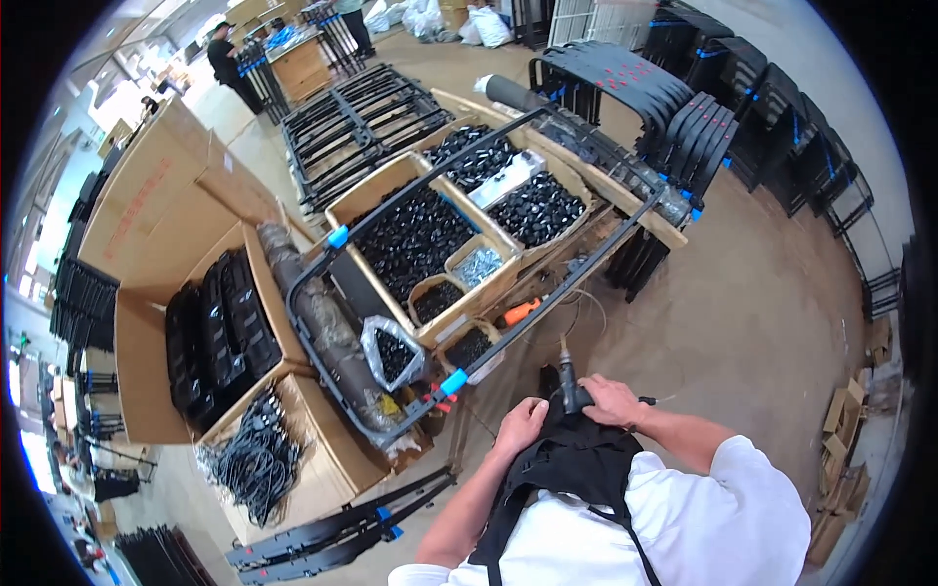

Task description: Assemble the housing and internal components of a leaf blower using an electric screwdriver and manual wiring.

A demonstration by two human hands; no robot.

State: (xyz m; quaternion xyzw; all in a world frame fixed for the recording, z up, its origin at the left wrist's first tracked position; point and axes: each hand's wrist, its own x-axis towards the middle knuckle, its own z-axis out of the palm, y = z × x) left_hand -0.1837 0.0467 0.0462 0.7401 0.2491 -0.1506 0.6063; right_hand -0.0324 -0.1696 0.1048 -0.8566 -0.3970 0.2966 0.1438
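Note:
My right hand is wrapped round the grip of a dark powered screwdriver. Its brass-coloured tip points away from me, and a thin line trails out past my wrist. Beside it, my left hand rests at the top of my black apron. The left fingers are curled together; whatever they may hold is hidden. Ahead of both hands, a black tubular frame with blue wraps lies across two padded rolls. An orange-handled tool is beneath the frame's near bar.
Inside the frame, cardboard bins hold small black parts and silvery screws. At left stand a carton of black panels and a heap of black cables. Stacked black frames line the right wall. A person stands far off.

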